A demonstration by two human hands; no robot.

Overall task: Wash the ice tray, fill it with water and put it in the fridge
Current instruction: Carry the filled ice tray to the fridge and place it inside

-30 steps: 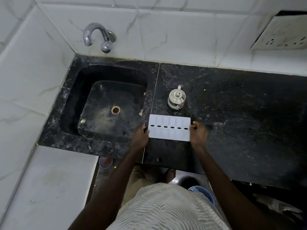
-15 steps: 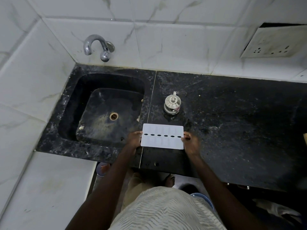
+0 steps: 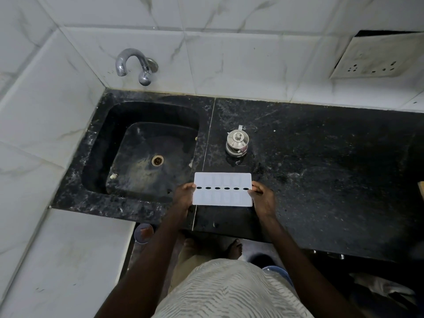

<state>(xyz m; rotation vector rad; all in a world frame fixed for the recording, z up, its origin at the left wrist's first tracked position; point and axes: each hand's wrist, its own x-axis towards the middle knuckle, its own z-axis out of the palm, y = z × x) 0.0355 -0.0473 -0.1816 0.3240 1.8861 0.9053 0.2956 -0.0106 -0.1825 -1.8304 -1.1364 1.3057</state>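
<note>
- My left hand grips the left short end of the ice tray, thumb on top at the edge. The fingers go underneath, out of my sight.
- My right hand pinches the right short end the same way, fingers curled at the rim.
- The tray is white and flat-looking from here, with a row of dark oval holes along its middle. Its cells are faint and I cannot tell which face is up.
- It lies level over the near part of the black counter, across the seam just right of the sink. I cannot tell whether it rests on the stone or is held above it.
- Below the counter edge my body hides most of the floor. Toes show there, along with a slice of a blue rim.
- Beyond the tray, apart from it, stands a small lidded steel pot.
- The sink basin is dark, with bits of residue near the drain.
- On the far tiled wall the tap hangs over the sink. A grimy socket plate at far right is cut off by the frame.
</note>
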